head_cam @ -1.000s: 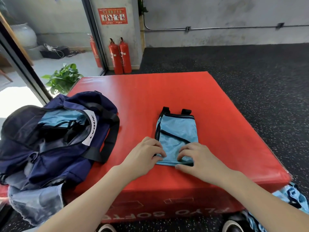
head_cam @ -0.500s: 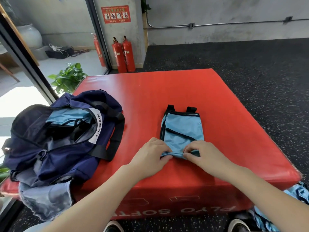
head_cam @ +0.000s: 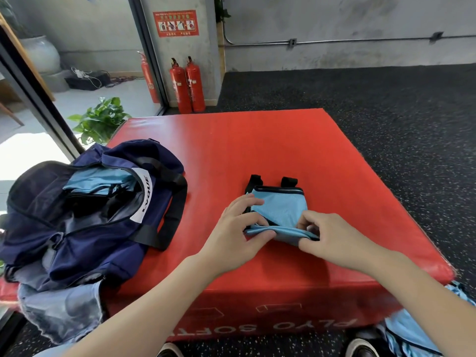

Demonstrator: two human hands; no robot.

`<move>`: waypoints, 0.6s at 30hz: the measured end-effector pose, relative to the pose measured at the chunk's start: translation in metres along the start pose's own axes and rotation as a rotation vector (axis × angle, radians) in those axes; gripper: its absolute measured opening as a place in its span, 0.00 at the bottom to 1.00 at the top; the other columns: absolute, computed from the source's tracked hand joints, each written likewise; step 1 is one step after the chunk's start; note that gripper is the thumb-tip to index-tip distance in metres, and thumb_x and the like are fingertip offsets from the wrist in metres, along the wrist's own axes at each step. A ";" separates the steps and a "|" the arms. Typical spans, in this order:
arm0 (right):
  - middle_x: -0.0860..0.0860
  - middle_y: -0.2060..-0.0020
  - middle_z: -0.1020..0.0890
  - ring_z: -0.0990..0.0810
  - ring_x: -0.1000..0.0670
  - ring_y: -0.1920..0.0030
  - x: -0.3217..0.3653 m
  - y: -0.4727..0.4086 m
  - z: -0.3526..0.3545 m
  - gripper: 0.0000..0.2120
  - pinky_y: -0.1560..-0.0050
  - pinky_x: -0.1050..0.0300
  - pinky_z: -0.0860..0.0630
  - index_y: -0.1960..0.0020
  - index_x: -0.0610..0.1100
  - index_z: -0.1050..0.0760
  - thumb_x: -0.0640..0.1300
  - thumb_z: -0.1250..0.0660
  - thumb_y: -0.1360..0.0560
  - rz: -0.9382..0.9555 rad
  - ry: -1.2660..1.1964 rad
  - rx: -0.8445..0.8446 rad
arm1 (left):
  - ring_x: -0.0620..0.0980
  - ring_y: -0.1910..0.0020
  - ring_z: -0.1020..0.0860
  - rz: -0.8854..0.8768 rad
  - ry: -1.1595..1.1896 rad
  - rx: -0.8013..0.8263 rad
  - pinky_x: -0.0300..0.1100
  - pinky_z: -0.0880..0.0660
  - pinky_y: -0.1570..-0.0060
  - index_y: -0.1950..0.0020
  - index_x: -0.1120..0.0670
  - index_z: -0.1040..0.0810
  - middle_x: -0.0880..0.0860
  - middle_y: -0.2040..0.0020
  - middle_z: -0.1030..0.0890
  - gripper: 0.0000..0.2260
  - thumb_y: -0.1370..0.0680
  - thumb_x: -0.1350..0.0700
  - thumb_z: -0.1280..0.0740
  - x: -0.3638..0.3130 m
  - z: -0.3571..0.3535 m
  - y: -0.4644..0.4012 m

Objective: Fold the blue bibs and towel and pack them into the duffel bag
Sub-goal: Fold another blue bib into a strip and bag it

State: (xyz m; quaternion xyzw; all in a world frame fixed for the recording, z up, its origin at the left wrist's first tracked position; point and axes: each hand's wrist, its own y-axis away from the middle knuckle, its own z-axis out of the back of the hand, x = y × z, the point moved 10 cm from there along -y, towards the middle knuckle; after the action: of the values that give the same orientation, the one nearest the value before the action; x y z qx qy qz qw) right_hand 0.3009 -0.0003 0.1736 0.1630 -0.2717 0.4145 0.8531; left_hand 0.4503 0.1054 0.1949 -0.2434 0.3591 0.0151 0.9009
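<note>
Left hand [head_cam: 235, 229] and right hand [head_cam: 325, 237] each pinch near edge of blue bib [head_cam: 279, 208], fingers curled; duffel bag [head_cam: 85, 217] at 9 o'clock on red plyo box [head_cam: 283, 145].

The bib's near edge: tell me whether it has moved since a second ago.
Yes. Both hands have lifted the bib's near edge off the red box and carried it toward the black straps.

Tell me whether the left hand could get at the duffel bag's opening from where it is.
Probably yes: the duffel bag lies open on the left hand's side, nothing between them, though that hand now pinches the blue bib.
</note>
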 end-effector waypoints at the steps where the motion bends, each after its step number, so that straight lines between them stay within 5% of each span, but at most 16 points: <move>1: 0.58 0.70 0.22 0.28 0.56 0.70 0.001 0.001 0.001 0.07 0.66 0.59 0.32 0.60 0.53 0.27 0.51 0.30 0.33 0.006 -0.027 0.023 | 0.41 0.32 0.26 0.031 0.051 0.008 0.44 0.29 0.34 0.53 0.47 0.18 0.44 0.38 0.21 0.04 0.24 0.49 0.26 -0.003 0.000 0.001; 4: 0.57 0.72 0.28 0.33 0.57 0.70 0.004 0.001 0.005 0.04 0.66 0.57 0.36 0.63 0.52 0.29 0.50 0.35 0.35 0.020 -0.103 0.045 | 0.43 0.57 0.19 0.093 0.104 0.034 0.43 0.25 0.55 0.53 0.47 0.19 0.43 0.57 0.17 0.04 0.23 0.48 0.28 -0.008 -0.002 0.003; 7: 0.57 0.73 0.31 0.36 0.55 0.70 0.000 -0.004 0.006 0.02 0.66 0.54 0.39 0.62 0.51 0.28 0.48 0.35 0.32 -0.014 -0.182 0.056 | 0.45 0.74 0.34 0.127 0.084 0.017 0.36 0.37 0.70 0.55 0.46 0.20 0.45 0.74 0.30 0.06 0.21 0.47 0.30 -0.007 -0.002 0.004; 15: 0.61 0.72 0.21 0.28 0.57 0.71 -0.031 -0.017 0.016 0.04 0.70 0.62 0.32 0.56 0.52 0.21 0.46 0.33 0.24 -0.179 -0.172 -0.103 | 0.42 0.72 0.29 0.276 0.052 -0.056 0.32 0.36 0.67 0.46 0.45 0.18 0.42 0.69 0.23 0.04 0.21 0.52 0.29 0.016 -0.001 -0.010; 18: 0.57 0.65 0.18 0.21 0.55 0.64 -0.041 -0.019 0.019 0.04 0.62 0.57 0.26 0.56 0.55 0.22 0.50 0.33 0.22 -0.202 -0.074 -0.166 | 0.38 0.70 0.28 0.319 0.062 -0.076 0.30 0.36 0.66 0.44 0.46 0.19 0.38 0.63 0.21 0.07 0.21 0.55 0.31 0.023 -0.006 -0.016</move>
State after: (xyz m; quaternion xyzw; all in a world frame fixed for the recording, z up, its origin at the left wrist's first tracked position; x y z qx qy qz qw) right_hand 0.2894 -0.0465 0.1631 0.1336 -0.3188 0.2963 0.8904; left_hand 0.4669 0.0851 0.1825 -0.2177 0.4201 0.1641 0.8656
